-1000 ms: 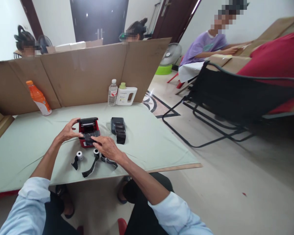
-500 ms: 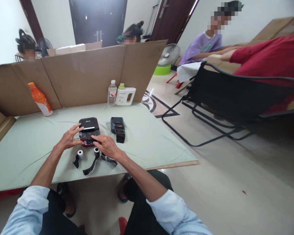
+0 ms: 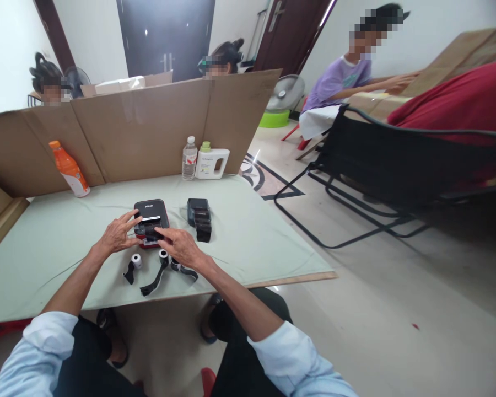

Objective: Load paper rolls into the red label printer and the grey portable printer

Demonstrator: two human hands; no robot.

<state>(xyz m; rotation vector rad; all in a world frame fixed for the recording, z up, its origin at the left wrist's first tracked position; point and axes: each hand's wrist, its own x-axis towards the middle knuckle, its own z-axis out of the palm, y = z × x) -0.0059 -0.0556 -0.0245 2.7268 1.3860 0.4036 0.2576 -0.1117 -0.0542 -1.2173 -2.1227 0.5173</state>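
A compact black and red printer (image 3: 151, 207) sits on the cloth-covered table in front of me. My left hand (image 3: 118, 234) holds its left side, with the fingers on top and the thumb near the front corner. At its front right, my right hand (image 3: 178, 245) has the index finger on the dark front section and the thumb lower down. A dark strip (image 3: 150, 230) shows at the printer's front. Nearer to me lie small white-cored rolls with black tails, such as the left roll (image 3: 136, 261) and the middle roll (image 3: 162, 256). The right-hand fingers partly cover the printer.
Right of the printer stands a second dark printer (image 3: 198, 208) with a black strip hanging out. An orange bottle (image 3: 69, 170), a clear bottle (image 3: 189, 160) and a white jug (image 3: 210, 164) stand before a cardboard screen (image 3: 140, 132). A black chair (image 3: 380, 160) and other people are beyond.
Both hands stay at the printer almost unmoved. The dark section at its front looks slightly different, with more black showing. The person in purple at the right has shifted their arms.
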